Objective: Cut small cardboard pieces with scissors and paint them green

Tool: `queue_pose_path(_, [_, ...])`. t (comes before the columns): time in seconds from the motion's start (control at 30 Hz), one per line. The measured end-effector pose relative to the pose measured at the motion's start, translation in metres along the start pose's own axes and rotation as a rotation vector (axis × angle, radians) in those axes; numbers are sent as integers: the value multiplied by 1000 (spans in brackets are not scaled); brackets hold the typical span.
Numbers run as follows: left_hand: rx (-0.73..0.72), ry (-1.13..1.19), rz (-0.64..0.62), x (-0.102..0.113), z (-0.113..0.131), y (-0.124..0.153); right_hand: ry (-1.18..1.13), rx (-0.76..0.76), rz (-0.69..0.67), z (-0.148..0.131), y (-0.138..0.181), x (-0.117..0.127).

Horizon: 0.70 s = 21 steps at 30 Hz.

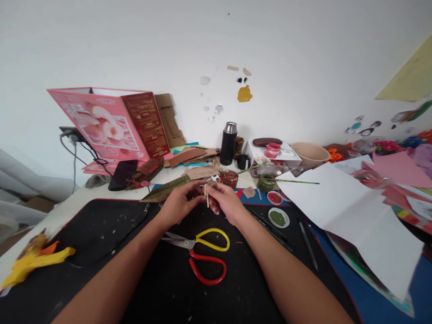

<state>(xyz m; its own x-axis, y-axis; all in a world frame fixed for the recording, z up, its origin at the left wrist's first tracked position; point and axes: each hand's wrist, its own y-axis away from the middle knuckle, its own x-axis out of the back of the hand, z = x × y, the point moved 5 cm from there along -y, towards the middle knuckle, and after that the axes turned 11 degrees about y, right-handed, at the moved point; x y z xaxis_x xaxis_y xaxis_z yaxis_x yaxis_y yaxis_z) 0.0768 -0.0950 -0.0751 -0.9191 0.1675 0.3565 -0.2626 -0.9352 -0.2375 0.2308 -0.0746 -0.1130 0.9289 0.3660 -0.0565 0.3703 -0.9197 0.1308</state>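
A thin tan strip, seemingly cardboard (207, 197), stands between my two hands above the black mat (168, 292). My right hand (227, 202) pinches it between thumb and fingers. From the other side, my left hand (178, 204) closes its fingertips against the same strip; the fingers partly hide it. Just below the hands lie scissors (191, 245) with one yellow and one red handle, blades parted and pointing left. Behind the fingers are cardboard scraps (202, 172) and a dark green leaf-like piece (165, 189).
Open paint jars, one brown (230, 178) and one green (266, 182), stand behind the mat with a lid of green paint (279, 217). A black flask (228, 144) rises at the back. White paper (351, 216) covers the right; a pink box (111, 126) stands left.
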Motion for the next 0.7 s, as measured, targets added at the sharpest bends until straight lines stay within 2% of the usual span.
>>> queue_pose_path(0.43, [32,93,-28,-3,-2,0,-53,20,-48,0,1,-5])
queue_pose_path(0.7, [36,161,-90,-6,-3,2,-76,31,5,-1,1,-2])
